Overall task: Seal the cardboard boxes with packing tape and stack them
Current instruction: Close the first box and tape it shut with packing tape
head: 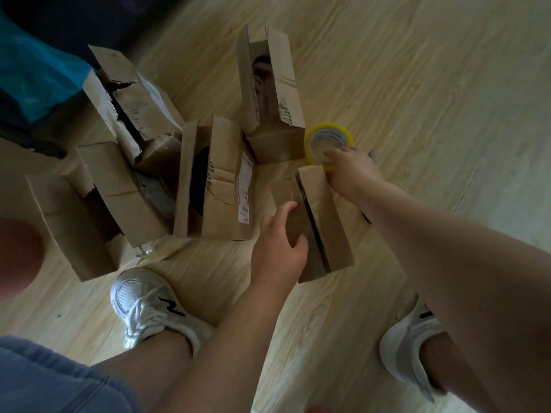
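The right grip (351,171) reaches forward and curls its fingers over the near rim of the yellow packing tape roll (326,135), fingertips at the roll's pale core - motion blur hides how far they wrap. The roll lies flat on the wooden floor (432,84), just beside the far end of the nearest box (328,225) and touching or almost touching it. The left grip (278,248) is over the near left side of that same box, fingers loosely bent, thumb spread outward, holding nothing - cannot tell if it touches the cardboard. The nearest box lies on the floor with its top flaps nearly meeting, a dark seam running down its length. To its left is the middle box (220,180) with a white shipping label and a flap standing up. Beyond it is the far box (268,84), flaps open, dark inside. Further left, three more open boxes crowd together: the upper-left box (134,96), the torn box (119,192) and the outer box (68,222). A blue bag (32,76) sits at the left edge. Two white sneakers, left sneaker (146,305) and right sneaker (408,344), are planted on the floor near the camera.
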Demonstrator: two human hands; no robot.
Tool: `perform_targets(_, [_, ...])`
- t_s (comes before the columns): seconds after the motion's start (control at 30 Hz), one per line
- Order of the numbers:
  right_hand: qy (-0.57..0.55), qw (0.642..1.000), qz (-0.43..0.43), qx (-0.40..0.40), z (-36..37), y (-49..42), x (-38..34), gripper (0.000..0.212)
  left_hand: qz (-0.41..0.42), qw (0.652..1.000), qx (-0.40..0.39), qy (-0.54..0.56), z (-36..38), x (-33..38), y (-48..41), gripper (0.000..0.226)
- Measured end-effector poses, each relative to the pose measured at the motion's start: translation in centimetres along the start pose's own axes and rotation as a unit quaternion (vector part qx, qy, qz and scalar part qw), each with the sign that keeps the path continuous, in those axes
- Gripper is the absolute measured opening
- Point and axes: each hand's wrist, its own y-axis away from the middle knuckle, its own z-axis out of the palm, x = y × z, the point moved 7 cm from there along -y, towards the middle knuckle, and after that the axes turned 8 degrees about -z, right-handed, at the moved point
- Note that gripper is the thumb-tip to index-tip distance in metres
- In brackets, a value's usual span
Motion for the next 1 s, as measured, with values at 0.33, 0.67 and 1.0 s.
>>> perform_targets(0.33, [0.106, 0.994, -0.005, -0.022, 1.2, -1.5, -0.3, 0.038, -0.004, 1.000, -0.005, 0.026, 0.3, -0.5, 0.0, 0.054])
perform_targets(0.67, [-0.241, 0.958, 0.100, 0.116, -5.1, 4.9, 1.3, 0.028, 0.021, 0.997, 0.041, -0.059, -1.5, 1.5, 1.3, 0.048])
perform_targets(1.0, [-0.595, 0.784, 0.048, 0.169, -11.8, 16.5, -3.0, 0.029, 0.063, 0.990, 0.033, 0.123, -8.1, 9.6, 6.0, 0.027])
